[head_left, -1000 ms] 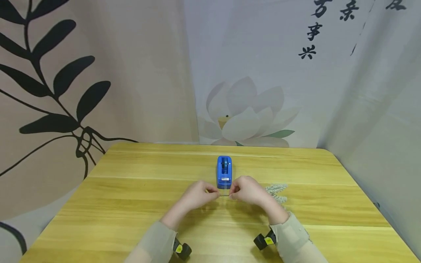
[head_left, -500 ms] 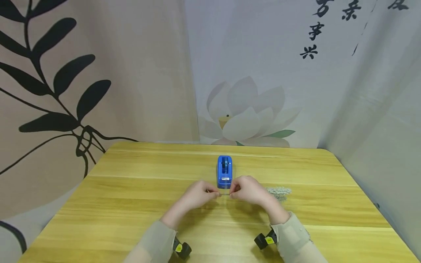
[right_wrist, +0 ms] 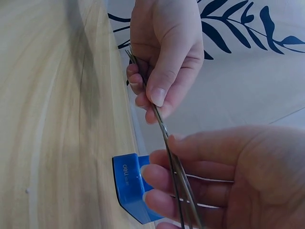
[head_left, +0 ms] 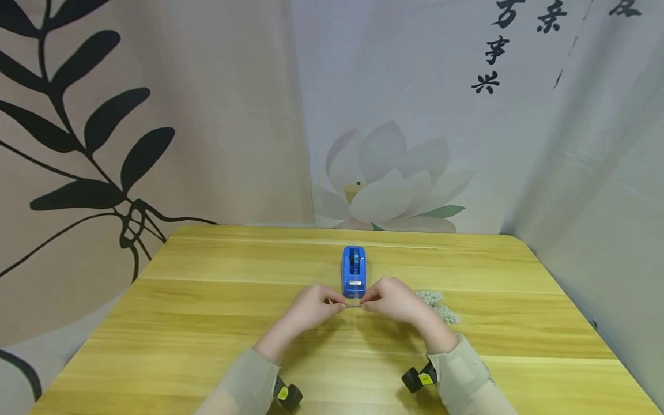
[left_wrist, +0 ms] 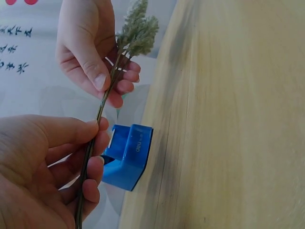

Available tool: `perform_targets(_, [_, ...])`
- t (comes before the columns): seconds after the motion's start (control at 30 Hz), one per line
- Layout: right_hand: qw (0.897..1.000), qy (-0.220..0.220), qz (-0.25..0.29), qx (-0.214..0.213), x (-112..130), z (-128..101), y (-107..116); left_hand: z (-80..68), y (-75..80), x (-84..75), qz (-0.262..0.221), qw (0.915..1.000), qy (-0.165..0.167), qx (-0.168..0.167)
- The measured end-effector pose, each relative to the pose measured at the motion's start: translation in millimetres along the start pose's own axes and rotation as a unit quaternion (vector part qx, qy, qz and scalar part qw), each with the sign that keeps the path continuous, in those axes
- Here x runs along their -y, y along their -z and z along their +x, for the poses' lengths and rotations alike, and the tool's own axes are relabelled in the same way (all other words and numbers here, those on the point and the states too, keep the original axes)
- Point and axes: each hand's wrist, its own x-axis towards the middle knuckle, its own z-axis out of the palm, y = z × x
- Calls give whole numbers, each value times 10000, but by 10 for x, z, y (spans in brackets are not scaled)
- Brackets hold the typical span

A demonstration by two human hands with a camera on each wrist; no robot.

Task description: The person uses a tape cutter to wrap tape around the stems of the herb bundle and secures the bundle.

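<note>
A small bunch of dried flowers runs crosswise between my hands, its thin stems [head_left: 353,306] bridging the gap. My left hand [head_left: 315,304] pinches the bare stem end between thumb and fingers. My right hand [head_left: 391,300] pinches the stems nearer the fluffy pale-green heads [head_left: 438,306], which stick out past the right wrist. A shiny band [right_wrist: 164,128] shows on the stems between the two thumbs. Just beyond the hands stands a blue tape dispenser [head_left: 354,288], its front end facing me, with a short pale strip of tape showing between it and the stems.
The wooden table [head_left: 207,323] spreads around the hands, its back edge close to a printed curtain [head_left: 249,115]. A black wrist camera [head_left: 288,396] hangs below the left sleeve, and another black camera [head_left: 413,380] below the right.
The flower heads have shifted at the right: spread, then bunched together, now spread again, as the stems turn about their length. Both hands stay almost in place; the dispenser has not moved.
</note>
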Motion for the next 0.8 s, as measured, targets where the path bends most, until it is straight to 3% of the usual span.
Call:
perform_targets(0.43, [9967,4,-720,-385,47,12,-49,3,-9,4,220,9995,-97,-224])
perform_targets(0.8, [9932,-94,-1012,-568,56,18,-99,7,10,6,102,9999,-95,-59])
